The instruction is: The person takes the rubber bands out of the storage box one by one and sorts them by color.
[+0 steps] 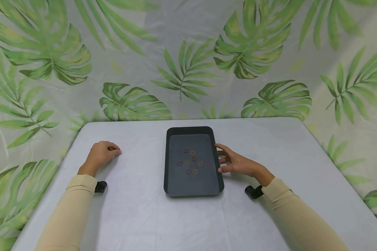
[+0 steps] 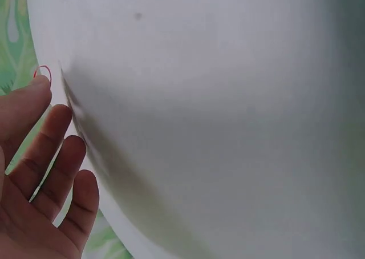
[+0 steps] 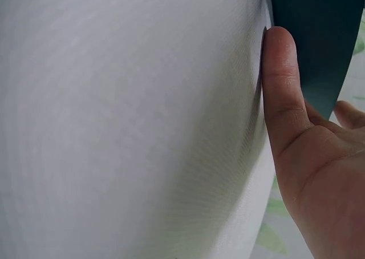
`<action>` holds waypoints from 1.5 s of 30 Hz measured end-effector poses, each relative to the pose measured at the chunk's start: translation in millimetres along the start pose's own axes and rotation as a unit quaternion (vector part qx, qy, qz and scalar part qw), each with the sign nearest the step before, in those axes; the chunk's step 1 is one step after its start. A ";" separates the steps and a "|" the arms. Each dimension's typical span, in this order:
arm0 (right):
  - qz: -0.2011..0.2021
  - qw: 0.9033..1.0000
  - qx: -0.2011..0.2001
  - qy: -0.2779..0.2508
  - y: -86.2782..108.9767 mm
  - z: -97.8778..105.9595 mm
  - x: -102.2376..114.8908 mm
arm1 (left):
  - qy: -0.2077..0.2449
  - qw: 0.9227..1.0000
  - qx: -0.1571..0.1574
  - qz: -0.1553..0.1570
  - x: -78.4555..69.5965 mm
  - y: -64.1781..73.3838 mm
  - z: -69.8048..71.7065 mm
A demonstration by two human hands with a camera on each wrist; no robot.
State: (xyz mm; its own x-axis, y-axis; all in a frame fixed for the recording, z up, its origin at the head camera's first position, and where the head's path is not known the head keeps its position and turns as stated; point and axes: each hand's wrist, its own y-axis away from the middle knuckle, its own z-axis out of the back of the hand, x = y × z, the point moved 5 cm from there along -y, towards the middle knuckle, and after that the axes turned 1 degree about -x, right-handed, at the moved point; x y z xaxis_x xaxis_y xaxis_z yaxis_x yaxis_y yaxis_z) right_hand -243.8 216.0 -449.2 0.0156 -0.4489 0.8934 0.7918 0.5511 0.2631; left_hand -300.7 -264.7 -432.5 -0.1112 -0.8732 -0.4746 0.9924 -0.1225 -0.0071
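Observation:
Between the thumb and finger of my left hand (image 1: 102, 155), a thin red rubber band (image 2: 45, 68) is pinched, its loop showing above the thumb tip. This hand is low over the left side of the table, its other fingers loosely bent. A dark grey baking tray (image 1: 193, 184) lies lengthwise mid-table. Inside it are several small rubber bands, some red (image 1: 179, 164) and some orange (image 1: 195, 171), spaced apart. My right hand (image 1: 240, 164) rests against the tray's right side, fingers spread and thumb toward the near end.
A white cloth covers the table (image 1: 132, 216). Behind it hangs a curtain (image 1: 194, 101) printed with green leaves, which also shows past both table sides. Black wrist cameras (image 1: 101, 187) sit at the cuffs of the beige sleeves (image 1: 69, 212).

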 end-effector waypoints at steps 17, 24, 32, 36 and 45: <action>-0.007 1.000 0.002 -0.008 -2.1 -0.3 0.0 | 0.004 1.000 -0.010 0.001 6.7 3.2 0.1; -0.006 1.000 0.004 -0.011 -3.2 -0.8 0.9 | 0.006 1.000 -0.013 -0.006 6.8 5.3 0.1; -0.004 1.000 0.003 -0.011 -3.7 -0.8 1.9 | 0.009 1.000 -0.018 -0.011 6.9 3.9 0.4; -0.008 1.000 0.002 -0.013 -2.8 -0.9 2.2 | 0.013 1.000 -0.022 -0.005 -0.4 1.7 2.9; -0.016 1.000 -0.002 -0.007 -0.5 -1.6 1.3 | 0.022 0.997 -0.040 -0.060 -50.0 -11.6 9.3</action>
State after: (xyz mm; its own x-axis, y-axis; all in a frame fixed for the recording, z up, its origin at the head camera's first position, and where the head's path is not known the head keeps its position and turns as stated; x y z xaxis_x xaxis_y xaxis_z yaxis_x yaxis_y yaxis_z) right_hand -243.2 214.1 -448.7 -0.0178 -0.4563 0.8896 0.7943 0.5339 0.2898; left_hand -307.1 -224.1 -400.5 -0.2280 -0.8326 -0.5048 0.9735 -0.1851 -0.1343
